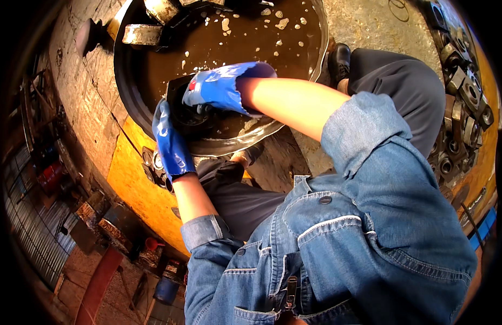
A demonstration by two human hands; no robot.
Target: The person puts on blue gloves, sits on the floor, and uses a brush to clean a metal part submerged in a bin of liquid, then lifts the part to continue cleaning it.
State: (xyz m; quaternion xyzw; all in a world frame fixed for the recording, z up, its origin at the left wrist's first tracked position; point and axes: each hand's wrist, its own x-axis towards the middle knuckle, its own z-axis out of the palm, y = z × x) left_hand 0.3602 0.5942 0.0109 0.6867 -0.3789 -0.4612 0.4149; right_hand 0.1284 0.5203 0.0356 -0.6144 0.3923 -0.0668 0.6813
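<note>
A wide black tub [320, 60] of murky brown liquid with pale flecks of foam stands in front of me. Over its near left part is a dark, wet metal part [178, 91] with a straight edge and a rounded lower side. My left hand [172, 142], in a blue rubber glove, holds this part's left side, fingers pressed together along it. Above the part, my gloved right hand [215, 89] is closed with curled fingers. A small red spot shows at its fingertips; what it grips is mostly hidden.
Pale-topped metal pieces [142, 35] rest at the tub's far left rim. Several dark metal parts with round holes [470, 92] are heaped along the right. More ring-shaped parts [151, 160] lie on the yellow floor strip beside my left hand. A black shoe [339, 59] is right of the tub.
</note>
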